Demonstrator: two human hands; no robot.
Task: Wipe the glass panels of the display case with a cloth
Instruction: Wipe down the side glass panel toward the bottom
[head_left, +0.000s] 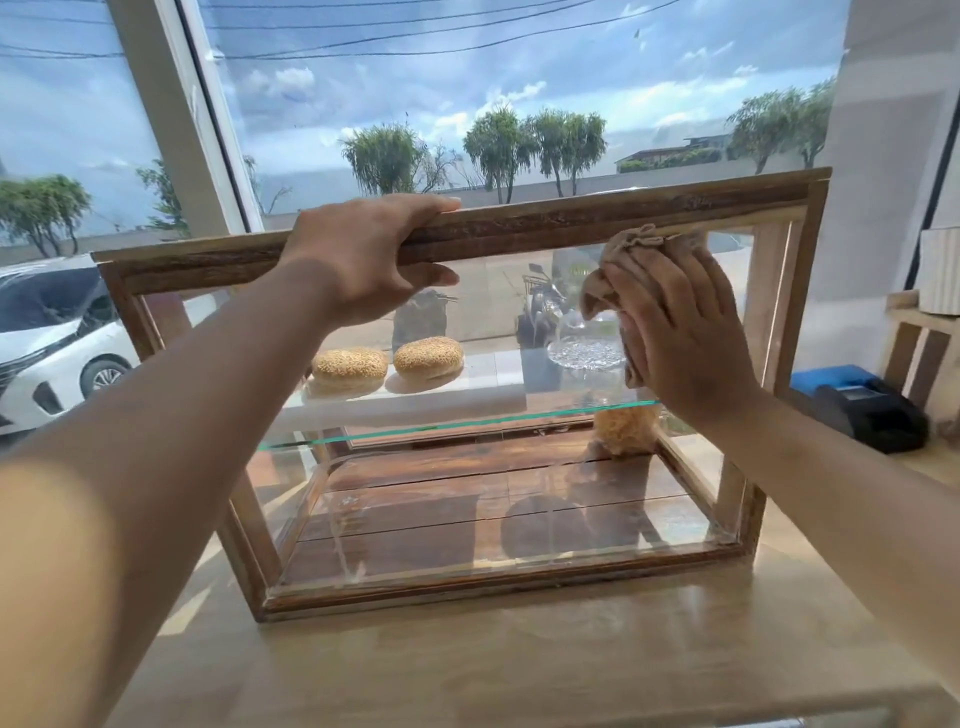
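A wooden-framed display case (571, 218) with glass panels stands on the light wooden counter in front of me. My left hand (363, 260) grips its top front rail, fingers over the top and thumb underneath. My right hand (680, 332) presses a crumpled beige cloth (631, 247) flat against the upper right part of the front glass panel (467, 519), just under the rail. Inside, a glass shelf (441, 428) carries two sesame buns (384, 364) on a white board and a cut-glass dish (584, 356). A pastry (621, 428) sits at the back right of the wooden floor.
The counter (519, 660) stretches toward me below the case. To the right are a black and blue device (862, 410) and a wooden rack (919, 343). Behind the case is a large window with a white car (47, 343) and a scooter outside.
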